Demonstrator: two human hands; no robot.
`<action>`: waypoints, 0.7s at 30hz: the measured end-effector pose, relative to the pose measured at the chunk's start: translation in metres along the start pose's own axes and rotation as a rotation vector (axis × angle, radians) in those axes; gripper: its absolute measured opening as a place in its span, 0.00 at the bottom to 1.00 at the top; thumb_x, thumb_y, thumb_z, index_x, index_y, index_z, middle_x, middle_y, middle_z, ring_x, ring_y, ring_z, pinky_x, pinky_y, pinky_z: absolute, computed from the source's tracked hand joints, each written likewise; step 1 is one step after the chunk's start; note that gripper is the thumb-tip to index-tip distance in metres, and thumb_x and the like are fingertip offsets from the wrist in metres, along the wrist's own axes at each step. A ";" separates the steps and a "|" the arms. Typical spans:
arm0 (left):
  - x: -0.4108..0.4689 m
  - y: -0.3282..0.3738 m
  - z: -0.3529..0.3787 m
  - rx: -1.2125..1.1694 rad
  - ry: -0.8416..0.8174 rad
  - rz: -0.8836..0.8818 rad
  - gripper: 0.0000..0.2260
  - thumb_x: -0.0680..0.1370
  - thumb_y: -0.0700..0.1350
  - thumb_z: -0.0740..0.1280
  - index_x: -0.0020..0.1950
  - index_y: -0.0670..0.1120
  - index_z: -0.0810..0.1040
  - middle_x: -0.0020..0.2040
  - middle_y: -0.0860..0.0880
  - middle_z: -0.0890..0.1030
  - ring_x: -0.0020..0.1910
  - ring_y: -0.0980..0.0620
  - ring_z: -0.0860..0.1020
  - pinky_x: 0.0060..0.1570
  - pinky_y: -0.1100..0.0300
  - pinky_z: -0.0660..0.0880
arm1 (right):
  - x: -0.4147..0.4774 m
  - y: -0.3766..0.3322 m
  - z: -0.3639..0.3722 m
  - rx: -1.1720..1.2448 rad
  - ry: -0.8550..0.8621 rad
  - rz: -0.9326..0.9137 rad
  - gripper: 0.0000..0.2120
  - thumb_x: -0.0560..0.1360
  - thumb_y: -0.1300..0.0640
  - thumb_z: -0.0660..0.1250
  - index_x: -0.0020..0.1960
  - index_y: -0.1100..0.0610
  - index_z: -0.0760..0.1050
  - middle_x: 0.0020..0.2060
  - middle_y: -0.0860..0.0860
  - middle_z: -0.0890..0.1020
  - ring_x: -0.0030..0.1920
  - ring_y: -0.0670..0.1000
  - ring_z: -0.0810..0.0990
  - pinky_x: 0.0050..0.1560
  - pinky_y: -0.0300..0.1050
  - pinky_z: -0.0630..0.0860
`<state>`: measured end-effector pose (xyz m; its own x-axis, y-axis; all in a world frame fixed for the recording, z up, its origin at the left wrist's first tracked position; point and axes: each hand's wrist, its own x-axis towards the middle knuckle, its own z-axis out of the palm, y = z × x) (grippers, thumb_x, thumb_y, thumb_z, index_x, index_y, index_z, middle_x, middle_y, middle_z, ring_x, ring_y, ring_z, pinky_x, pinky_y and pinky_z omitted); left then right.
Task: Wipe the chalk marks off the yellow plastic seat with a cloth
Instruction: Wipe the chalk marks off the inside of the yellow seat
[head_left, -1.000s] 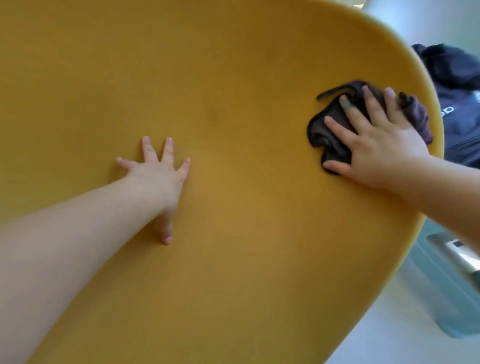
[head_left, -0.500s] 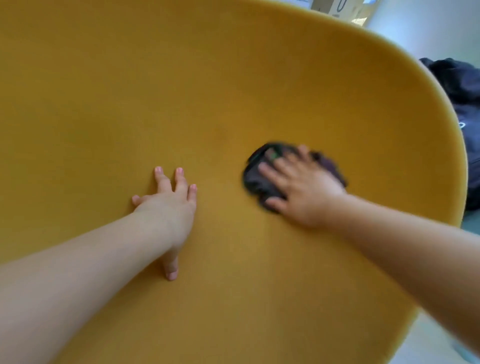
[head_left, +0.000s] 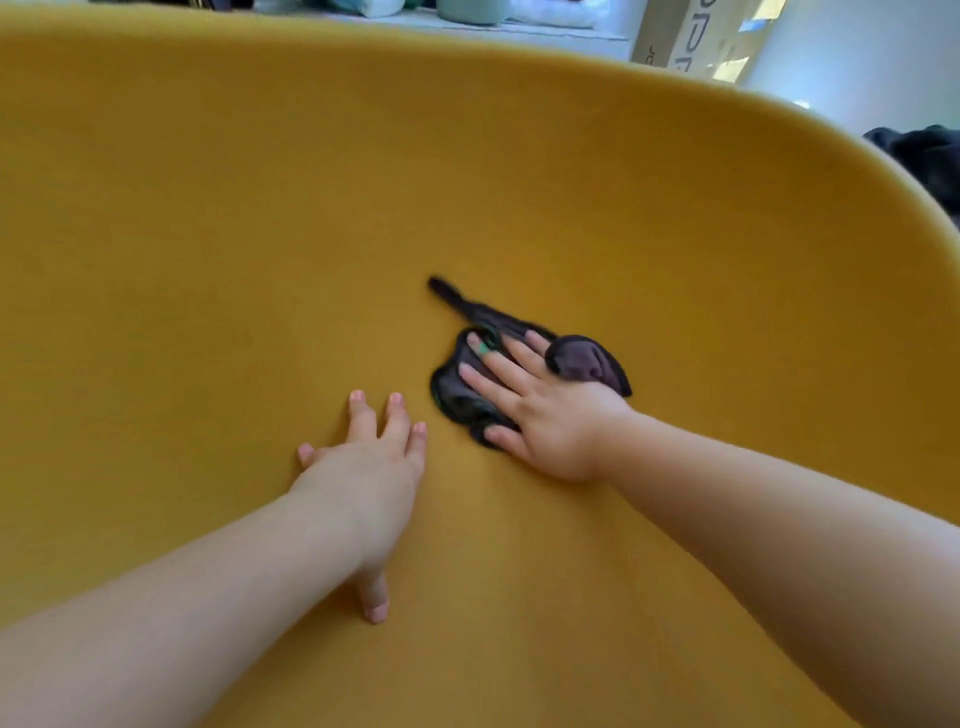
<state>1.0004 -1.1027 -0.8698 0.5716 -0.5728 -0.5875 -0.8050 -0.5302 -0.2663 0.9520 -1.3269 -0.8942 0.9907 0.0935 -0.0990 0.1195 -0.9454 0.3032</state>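
A head-worn camera looked down on the broad curved surface of a yellow plastic seat (head_left: 208, 234), which filled nearly the whole view, with two bare forearms reaching in from the bottom edge. The left hand (head_left: 363, 478) lay flat on the seat near the middle, palm down, fingers straight and slightly spread, thumb pointing back towards the camera, holding nothing. Just beside it, the right hand (head_left: 540, 415) pressed palm down on a crumpled dark cloth (head_left: 457, 400), fingers straight and fanned across the fabric rather than curled round it. One finger wore a small green band (head_left: 484, 348). A fold of the cloth lapped up over the little-finger side of that hand, and a thin tail of fabric trailed away across the seat. The cloth lay on the seat just right of centre. Beyond the seat's far rim stood a cardboard box (head_left: 691, 41), and a dark garment (head_left: 930, 161) showed at the right edge
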 end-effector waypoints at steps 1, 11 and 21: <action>-0.001 0.000 0.001 -0.011 0.002 0.003 0.73 0.56 0.65 0.81 0.78 0.44 0.29 0.77 0.41 0.28 0.76 0.29 0.36 0.65 0.33 0.70 | -0.012 0.021 -0.005 -0.048 0.010 -0.023 0.41 0.76 0.31 0.38 0.83 0.49 0.43 0.83 0.55 0.46 0.82 0.61 0.45 0.79 0.56 0.33; -0.002 0.002 -0.001 -0.047 -0.001 0.002 0.72 0.57 0.61 0.83 0.78 0.43 0.30 0.77 0.41 0.29 0.76 0.30 0.35 0.66 0.30 0.67 | 0.081 0.091 -0.123 -0.107 0.560 0.538 0.57 0.70 0.21 0.56 0.83 0.54 0.38 0.83 0.58 0.42 0.81 0.66 0.40 0.79 0.67 0.39; 0.000 0.000 0.000 -0.051 0.016 0.008 0.73 0.56 0.61 0.83 0.78 0.44 0.30 0.78 0.42 0.30 0.77 0.31 0.36 0.65 0.30 0.68 | 0.020 0.037 -0.005 -0.110 0.265 0.077 0.49 0.72 0.24 0.54 0.84 0.50 0.48 0.83 0.54 0.53 0.82 0.64 0.46 0.80 0.61 0.38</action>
<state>1.0006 -1.1030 -0.8697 0.5679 -0.5870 -0.5770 -0.8007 -0.5562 -0.2223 0.9761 -1.3584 -0.8805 0.9778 0.1151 0.1752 0.0355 -0.9146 0.4027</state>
